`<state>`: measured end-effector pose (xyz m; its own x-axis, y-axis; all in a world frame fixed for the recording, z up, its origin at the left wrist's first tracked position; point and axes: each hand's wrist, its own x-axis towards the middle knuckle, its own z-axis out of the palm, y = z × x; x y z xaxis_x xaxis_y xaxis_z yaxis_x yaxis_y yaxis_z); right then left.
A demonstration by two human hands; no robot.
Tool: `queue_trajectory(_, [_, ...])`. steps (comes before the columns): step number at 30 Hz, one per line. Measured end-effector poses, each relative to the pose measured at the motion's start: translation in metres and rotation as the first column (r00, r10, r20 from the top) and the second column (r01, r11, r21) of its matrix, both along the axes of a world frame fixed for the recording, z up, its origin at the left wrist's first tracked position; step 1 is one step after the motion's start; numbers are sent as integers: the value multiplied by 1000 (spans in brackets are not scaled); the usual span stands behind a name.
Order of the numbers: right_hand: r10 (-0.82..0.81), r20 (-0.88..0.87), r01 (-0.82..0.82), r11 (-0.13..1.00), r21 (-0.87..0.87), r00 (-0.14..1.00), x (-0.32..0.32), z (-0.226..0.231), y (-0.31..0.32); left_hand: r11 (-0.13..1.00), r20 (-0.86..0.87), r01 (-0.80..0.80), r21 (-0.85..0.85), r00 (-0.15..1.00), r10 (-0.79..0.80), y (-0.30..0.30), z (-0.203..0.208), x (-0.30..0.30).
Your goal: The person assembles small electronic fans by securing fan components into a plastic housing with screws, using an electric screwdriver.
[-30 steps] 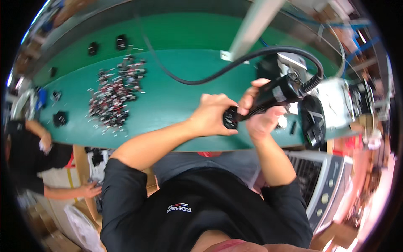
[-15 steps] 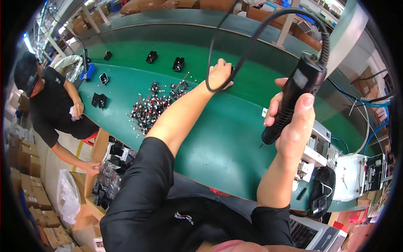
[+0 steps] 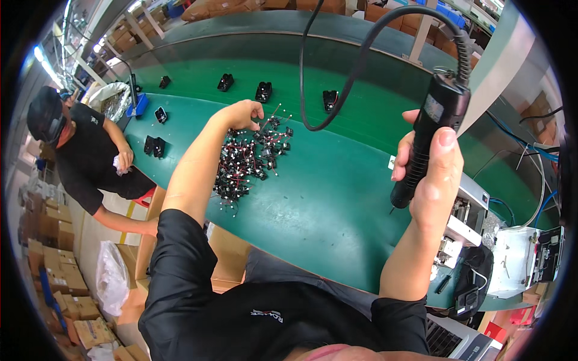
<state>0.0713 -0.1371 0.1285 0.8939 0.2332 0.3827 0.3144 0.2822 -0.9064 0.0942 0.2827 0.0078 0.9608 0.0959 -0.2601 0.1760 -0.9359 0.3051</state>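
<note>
My right hand (image 3: 435, 174) is wrapped around a black electric screwdriver (image 3: 432, 123), raised above the table's right part. Its bit points down, touching nothing. From its top a black cable (image 3: 361, 54) loops away to the left. My left hand (image 3: 244, 114) hangs at the far edge of a heap of small black parts with red wires (image 3: 244, 162). Its fingers are bent and apart from the thumb, and I see nothing between them. Beyond it, on the green strip, stand black housings (image 3: 264, 91). Another black housing with a bit of red wire (image 3: 330, 100) lies farther right.
At the left, a person in black (image 3: 84, 150) sits by a blue bin (image 3: 138, 104) and more black housings (image 3: 155, 146). To my right stand a metal bench device (image 3: 466, 210), a black bag (image 3: 474, 274) and a white panel (image 3: 512, 259). An open carton (image 3: 229, 259) sits below the table edge.
My left hand has moved left from the green strip to the heap, leaving a black housing there in view. My right hand still holds the screwdriver up. The view has shifted slightly.
</note>
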Motion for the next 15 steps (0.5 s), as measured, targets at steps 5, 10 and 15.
queue_trajectory(5, [38,22,-35,988,-150,999,-10,-1,10,998,74,-34,-61,996,39,9,-9,-15])
queue_trajectory(10, [229,-68,-227,973,36,971,-20,-14,28,984,390,-81,-157,911,137,-34,59,-55])
queue_trajectory(15, [166,25,-157,965,-210,986,-29,-25,48,606,321,148,-781,928,187,-119,89,-99])
